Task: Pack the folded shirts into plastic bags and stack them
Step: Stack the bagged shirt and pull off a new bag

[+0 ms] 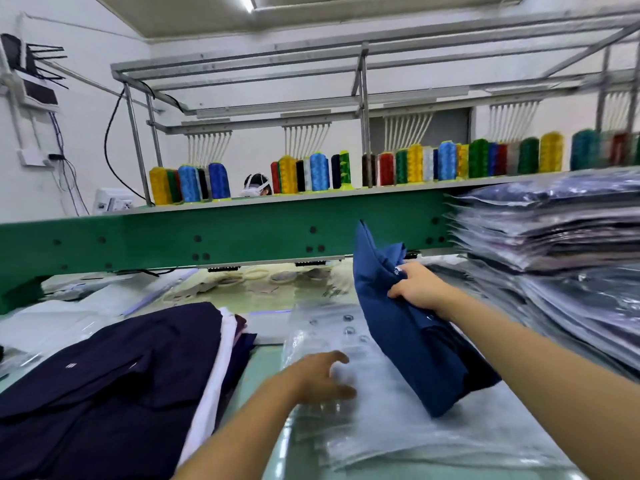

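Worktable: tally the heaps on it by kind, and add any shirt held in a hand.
pile of unbagged shirts: 1
pile of empty plastic bags: 1
stack of bagged shirts: 1
blue shirt, gripped by the right hand: 1
Total: 4

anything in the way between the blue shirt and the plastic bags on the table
Nothing visible. The right hand grips the blue shirt, its lower edge resting on the plastic bags; the left hand touches them beside it. Whether a bag is open cannot be told.
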Action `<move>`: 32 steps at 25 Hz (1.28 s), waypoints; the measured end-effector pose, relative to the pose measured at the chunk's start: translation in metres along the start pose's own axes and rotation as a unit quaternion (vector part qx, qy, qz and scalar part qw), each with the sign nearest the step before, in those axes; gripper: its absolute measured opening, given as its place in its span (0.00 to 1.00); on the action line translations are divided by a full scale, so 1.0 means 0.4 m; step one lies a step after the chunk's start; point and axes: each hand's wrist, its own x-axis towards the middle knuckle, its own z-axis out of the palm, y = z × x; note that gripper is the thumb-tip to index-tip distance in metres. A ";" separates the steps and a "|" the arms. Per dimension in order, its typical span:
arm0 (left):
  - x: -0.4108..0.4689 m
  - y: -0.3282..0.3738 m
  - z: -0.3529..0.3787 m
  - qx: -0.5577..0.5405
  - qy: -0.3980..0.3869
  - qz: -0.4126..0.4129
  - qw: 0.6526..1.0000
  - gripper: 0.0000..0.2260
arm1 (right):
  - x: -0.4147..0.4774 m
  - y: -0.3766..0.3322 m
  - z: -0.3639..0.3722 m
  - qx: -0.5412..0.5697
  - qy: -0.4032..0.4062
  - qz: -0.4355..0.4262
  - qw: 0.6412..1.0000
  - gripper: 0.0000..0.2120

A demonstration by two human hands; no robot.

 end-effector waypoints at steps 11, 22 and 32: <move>0.069 0.049 0.012 0.294 0.113 -0.091 0.945 0.17 | 0.009 0.067 -0.121 -0.275 0.014 -0.110 0.955 0.05; 0.157 0.070 0.033 0.111 0.105 -0.111 0.982 0.16 | -0.042 0.164 -0.082 -0.298 0.003 -0.223 0.928 0.08; 0.227 0.051 -0.086 -0.373 0.196 -0.150 0.894 0.16 | -0.029 0.232 -0.121 -0.262 -0.044 -0.222 0.938 0.08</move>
